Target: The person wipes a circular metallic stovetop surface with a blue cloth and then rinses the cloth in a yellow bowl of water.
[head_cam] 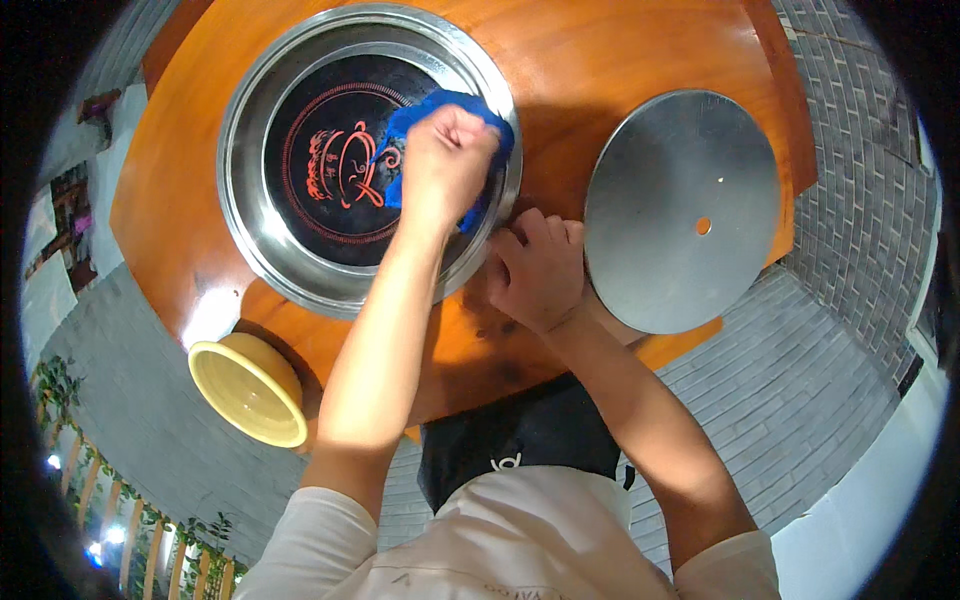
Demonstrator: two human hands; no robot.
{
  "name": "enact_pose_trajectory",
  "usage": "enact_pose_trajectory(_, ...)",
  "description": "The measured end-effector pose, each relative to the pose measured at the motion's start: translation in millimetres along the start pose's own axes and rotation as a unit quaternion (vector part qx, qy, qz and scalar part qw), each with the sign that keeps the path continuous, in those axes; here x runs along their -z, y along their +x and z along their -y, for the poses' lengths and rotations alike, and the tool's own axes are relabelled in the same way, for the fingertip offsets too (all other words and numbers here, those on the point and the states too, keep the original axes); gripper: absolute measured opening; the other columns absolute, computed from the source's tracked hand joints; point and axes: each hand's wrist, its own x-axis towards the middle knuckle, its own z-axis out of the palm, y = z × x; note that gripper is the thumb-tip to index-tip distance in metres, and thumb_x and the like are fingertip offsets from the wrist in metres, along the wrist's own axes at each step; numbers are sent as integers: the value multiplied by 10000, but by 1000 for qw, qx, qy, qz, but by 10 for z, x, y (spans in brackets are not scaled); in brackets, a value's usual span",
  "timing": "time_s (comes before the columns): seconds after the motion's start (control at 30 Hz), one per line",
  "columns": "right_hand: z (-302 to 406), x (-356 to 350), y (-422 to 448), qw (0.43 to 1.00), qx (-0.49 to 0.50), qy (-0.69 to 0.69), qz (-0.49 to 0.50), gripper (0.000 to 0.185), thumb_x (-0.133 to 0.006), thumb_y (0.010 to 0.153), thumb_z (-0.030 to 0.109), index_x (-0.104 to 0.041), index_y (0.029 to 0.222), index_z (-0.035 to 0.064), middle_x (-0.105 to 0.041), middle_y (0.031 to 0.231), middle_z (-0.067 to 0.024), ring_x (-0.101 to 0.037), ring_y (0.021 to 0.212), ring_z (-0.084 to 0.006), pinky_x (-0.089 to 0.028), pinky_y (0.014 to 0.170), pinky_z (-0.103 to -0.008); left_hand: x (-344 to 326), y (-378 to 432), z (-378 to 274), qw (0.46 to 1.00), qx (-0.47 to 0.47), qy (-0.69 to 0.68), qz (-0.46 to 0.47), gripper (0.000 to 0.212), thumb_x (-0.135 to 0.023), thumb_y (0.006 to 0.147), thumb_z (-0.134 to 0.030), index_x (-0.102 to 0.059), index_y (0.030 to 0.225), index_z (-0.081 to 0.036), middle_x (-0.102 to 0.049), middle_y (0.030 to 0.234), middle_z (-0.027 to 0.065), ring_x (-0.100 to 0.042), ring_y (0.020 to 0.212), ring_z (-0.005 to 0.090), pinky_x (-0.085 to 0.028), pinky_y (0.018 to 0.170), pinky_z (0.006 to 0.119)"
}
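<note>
My left hand (450,161) is shut on a bunched blue cloth (420,105). It presses the cloth against the right side of a round, recessed stainless-steel surround (244,202). Inside this sits a black induction cooktop (300,225) with a red printed pot and ring; the cloth and hand cover part of its right side. My right hand (540,270) rests by the surround's lower right rim, fingers curled and partly shadowed. Whether it grips the rim cannot be told. Just right of it lies a flat round metal lid (675,172) with a small hole.
All this is on a polished wooden table (570,60). A yellow bowl (251,394) stands tilted in view at the near left edge. Grey brick-patterned floor (750,390) surrounds the table. A wooden fence (135,532) with plants and lights lies lower left.
</note>
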Motion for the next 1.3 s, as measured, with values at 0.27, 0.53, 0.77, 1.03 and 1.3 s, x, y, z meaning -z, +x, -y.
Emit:
enact_pose_trajectory(0.27,-37,9,-40,1000,-3,-11,3,125,-589,594,210,-527,686,155,-425,739,-45,-433,685,-228,-307,618,-367,212,-656,-1,980,-35,186,55,131,-559,715,7,-462,633,-22,-446,539,31,-395,524,65,-361,488,225)
enact_pose_trajectory(0.53,6,11,-32,1000,2,-4,-7,154,-590,578,191,-549,723,158,-440,757,-50,-435,686,-228,-315,624,-364,-23,101,-44,980,-108,124,-115,85,-566,726,-56,-553,667,4,-540,549,114,-488,498,120,-410,503,268)
enact_pose_trajectory(0.77,51,-39,-26,1000,1,17,-11,158,-597,574,187,-546,720,157,-422,733,-46,-429,678,-224,-318,621,-364,-1,270,-83,989,-51,-27,-133,96,-597,725,-35,-535,661,2,-532,567,15,-463,535,66,-397,514,228)
enact_pose_trajectory(1.03,-15,-9,-42,1000,12,3,-25,133,-601,590,212,-525,678,148,-420,723,-47,-431,678,-231,-314,615,-370,176,-552,74,990,9,128,60,146,-541,754,1,-477,626,-27,-467,555,-16,-400,531,32,-358,487,206)
enact_pose_trajectory(1.3,47,6,14,1000,12,18,-7,139,-599,591,207,-527,699,156,-420,719,-49,-433,677,-234,-314,612,-374,39,205,-177,972,-135,129,-143,123,-560,735,-83,-538,641,-6,-533,532,102,-499,499,136,-408,497,271)
